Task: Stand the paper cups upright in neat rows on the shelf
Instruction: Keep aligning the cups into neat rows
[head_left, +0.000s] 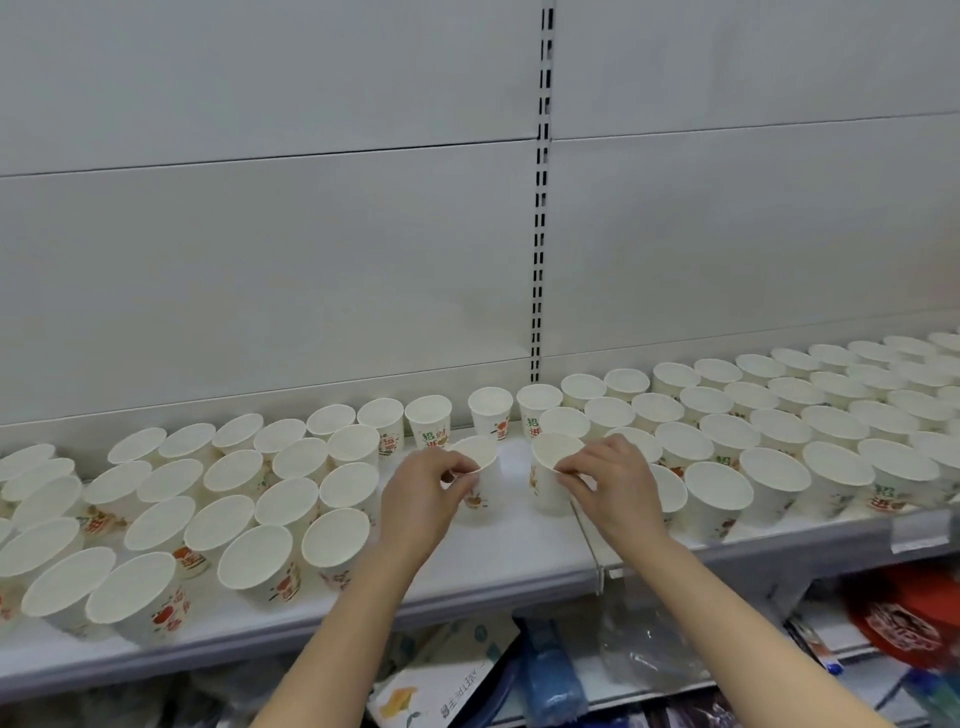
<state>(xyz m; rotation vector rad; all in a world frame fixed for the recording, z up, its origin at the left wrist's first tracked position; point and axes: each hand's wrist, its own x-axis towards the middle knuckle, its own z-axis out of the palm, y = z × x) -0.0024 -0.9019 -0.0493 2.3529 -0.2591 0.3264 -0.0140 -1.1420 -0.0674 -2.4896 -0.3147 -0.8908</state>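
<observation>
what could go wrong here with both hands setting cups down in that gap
1. The left hand and right hand each pinch a cup, the left cup and the right cup, by the thin rim only; a squeeze could crease it or tilt the cup.
2. The packed cups crowd the gap in the shelf, so a wrist could knock them over.

White shelf (519, 551), rows of upright paper cups (291, 499) standing on it

White cups (260, 561), red-orange prints
</observation>
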